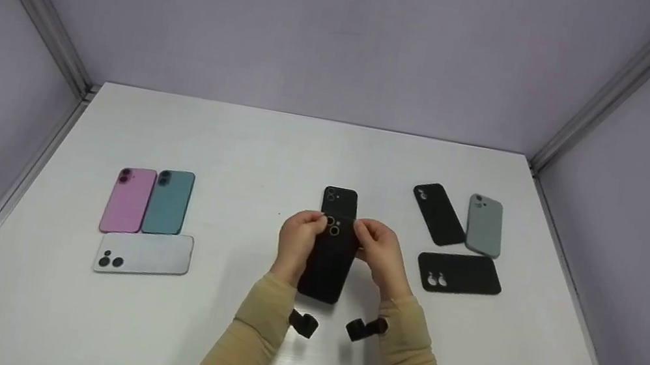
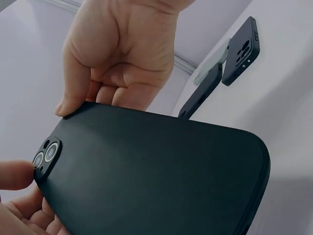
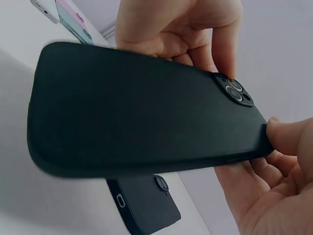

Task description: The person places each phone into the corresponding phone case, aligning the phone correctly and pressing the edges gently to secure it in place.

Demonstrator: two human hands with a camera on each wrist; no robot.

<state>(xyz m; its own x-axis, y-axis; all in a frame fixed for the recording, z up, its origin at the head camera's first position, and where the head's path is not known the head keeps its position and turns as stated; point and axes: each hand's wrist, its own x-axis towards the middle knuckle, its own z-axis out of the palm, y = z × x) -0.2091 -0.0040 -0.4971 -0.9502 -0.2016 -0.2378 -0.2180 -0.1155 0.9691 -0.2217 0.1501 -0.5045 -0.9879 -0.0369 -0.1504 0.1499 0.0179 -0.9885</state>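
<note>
Both hands hold a phone in a matte black case (image 1: 330,259), back side up and lifted off the table. My left hand (image 1: 297,240) pinches its top-left corner, thumb beside the two ringed lenses. At the other top corner, my right hand (image 1: 381,251) pinches with its thumb on the back; its curled fingers show below the case in the right wrist view. The front side is hidden from every view. Just behind the hands a second black phone (image 1: 340,201), also camera side up, lies on the table, partly covered by the held one.
At left lie a pink phone (image 1: 127,202), a teal phone (image 1: 168,202) and a white phone (image 1: 145,253). On the right are a slanted black case (image 1: 441,216), a grey-green case (image 1: 485,226) and a sideways black case (image 1: 468,274). Walls (image 1: 324,30) enclose the white table (image 1: 238,148).
</note>
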